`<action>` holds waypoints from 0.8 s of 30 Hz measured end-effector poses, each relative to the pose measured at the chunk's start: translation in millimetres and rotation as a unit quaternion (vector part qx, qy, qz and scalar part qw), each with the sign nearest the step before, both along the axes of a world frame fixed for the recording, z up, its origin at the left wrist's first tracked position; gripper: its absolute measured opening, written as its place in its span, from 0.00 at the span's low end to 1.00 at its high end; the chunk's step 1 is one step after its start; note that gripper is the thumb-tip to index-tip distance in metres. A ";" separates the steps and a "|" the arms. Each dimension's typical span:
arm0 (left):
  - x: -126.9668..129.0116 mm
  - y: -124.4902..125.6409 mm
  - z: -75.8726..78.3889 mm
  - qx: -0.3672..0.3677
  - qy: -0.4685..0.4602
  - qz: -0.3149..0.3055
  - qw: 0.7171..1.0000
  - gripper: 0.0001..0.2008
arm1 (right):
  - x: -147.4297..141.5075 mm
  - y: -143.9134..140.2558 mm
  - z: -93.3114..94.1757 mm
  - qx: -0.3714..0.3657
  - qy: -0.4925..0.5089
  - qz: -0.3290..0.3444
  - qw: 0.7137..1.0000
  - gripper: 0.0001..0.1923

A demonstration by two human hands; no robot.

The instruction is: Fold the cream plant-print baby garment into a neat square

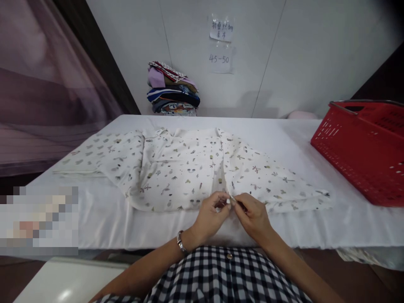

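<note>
A white printed shirt [176,168] lies spread flat, front up, on the white table [284,134], sleeves out to both sides. My left hand [211,213] and my right hand [252,214] meet at the shirt's near hem, at the bottom of its front placket. Both hands pinch the fabric edges there between thumb and fingers, fingertips touching each other. A bracelet sits on my left wrist.
A red plastic basket [362,147] stands on the table's right side. A stack of folded clothes [172,90] rests at the back against the white wall, under two paper notes [221,44]. A pale pink item [301,114] lies at the back right. A curtain hangs at left.
</note>
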State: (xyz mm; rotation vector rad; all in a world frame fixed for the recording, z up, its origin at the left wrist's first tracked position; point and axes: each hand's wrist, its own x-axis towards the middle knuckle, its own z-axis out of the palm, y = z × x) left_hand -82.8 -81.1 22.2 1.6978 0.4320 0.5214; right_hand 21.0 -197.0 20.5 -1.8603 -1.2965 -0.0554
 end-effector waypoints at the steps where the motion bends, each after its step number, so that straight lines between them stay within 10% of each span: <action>1: 0.2 0.2 -1.5 0.003 -0.002 -0.002 1.000 0.07 | -0.5 0.1 1.0 -0.004 0.002 0.006 1.000 0.06; 17: 3.4 7.6 -6.2 0.073 -0.025 -0.022 0.997 0.07 | 6.3 -3.8 5.7 -0.038 -0.035 0.055 0.997 0.08; 24: 10.1 14.7 -4.2 0.218 -0.040 -0.053 0.974 0.10 | 9.9 -2.9 -0.8 -0.020 -0.044 0.042 0.998 0.07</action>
